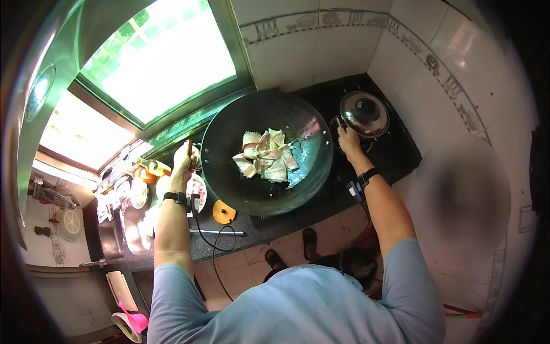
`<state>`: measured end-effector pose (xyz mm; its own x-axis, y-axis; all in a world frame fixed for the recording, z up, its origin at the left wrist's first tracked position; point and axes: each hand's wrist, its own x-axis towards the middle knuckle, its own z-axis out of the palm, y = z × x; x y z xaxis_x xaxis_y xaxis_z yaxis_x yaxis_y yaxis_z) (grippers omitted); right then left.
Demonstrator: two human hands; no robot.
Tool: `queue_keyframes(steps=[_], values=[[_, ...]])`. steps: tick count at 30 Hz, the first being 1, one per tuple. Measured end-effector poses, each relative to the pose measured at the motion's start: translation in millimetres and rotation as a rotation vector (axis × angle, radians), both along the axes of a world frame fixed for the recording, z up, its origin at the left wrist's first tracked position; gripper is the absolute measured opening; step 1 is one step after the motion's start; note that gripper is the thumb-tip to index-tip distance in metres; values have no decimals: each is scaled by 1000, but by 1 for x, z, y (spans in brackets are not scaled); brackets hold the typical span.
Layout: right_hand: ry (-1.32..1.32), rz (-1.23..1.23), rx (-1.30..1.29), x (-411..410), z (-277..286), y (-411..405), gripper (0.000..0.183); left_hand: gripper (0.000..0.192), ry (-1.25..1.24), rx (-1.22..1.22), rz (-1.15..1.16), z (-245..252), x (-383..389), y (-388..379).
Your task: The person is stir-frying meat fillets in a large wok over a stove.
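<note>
A large dark wok (240,195) is held by its two side handles. Sliced pork belly (266,155) lies in a heap at its middle, and a patch of liquid or oil shines on the right of the wok's inside. My left hand (182,161) grips the brown left handle (190,147). On the other side, my right hand (349,142) is closed around the right handle (339,123), close to a lidded pot (364,114). Whether the wok's base rests on the burner is hidden by the wok itself.
The black gas hob (399,146) meets the tiled wall (412,90). Left of the wok are a plate of reddish food (198,189), a yellow round lid (224,212), bottles (154,167) and a steel sink (112,238). A cable (215,245) hangs from my left wrist.
</note>
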<state>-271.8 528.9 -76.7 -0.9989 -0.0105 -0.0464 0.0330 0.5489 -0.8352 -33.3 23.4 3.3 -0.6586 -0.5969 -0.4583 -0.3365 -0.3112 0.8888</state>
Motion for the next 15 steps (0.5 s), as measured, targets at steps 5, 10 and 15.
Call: queue_keyframes(steps=[5, 10, 15], values=[[98, -2, 89, 2, 8, -3, 39, 44, 46, 24, -66, -7, -4, -1], [86, 15, 120, 4, 21, -8, 48, 43, 99, 68, -79, -22, 4, -7], [42, 40, 64, 3, 23, -8, 42, 49, 1, 85, -106, -44, 18, -18]])
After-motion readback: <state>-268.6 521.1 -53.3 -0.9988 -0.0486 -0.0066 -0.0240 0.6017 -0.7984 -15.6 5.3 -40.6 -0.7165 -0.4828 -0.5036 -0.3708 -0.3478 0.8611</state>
